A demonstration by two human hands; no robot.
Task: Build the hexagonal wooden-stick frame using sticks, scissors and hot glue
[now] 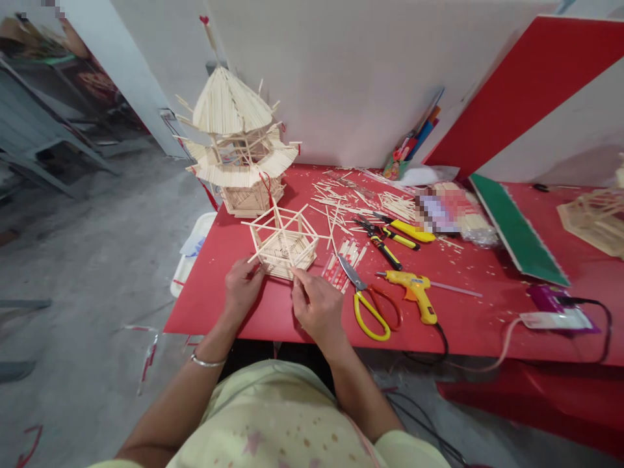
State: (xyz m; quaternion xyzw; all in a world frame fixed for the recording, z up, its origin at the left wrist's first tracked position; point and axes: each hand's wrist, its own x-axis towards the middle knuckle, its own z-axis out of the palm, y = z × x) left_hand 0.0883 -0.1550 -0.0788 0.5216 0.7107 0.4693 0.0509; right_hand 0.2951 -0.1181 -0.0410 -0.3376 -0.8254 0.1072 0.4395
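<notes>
A small many-sided frame of thin pale wooden sticks (285, 255) sits on the table's near left part, with bare spokes meeting at its top. My left hand (244, 286) is closed on its near left corner, thumb and fingers pinched together. At the near right side, my right hand (316, 304) pinches the frame's front edge; whether a separate stick is between those fingertips I cannot tell. Behind the frame stands a taller stick pagoda (238, 149) with a pointed roof. Scissors (365, 296) with red and yellow handles lie right of my right hand.
On the red table (292, 318) lie loose sticks (341, 201), red-and-white wrapped sticks (344, 263), pliers (377, 242), a yellow-handled cutter (412, 229) and a yellow glue gun (412, 289) with its cord. Farther right are a green board (517, 227) and a power strip (556, 318).
</notes>
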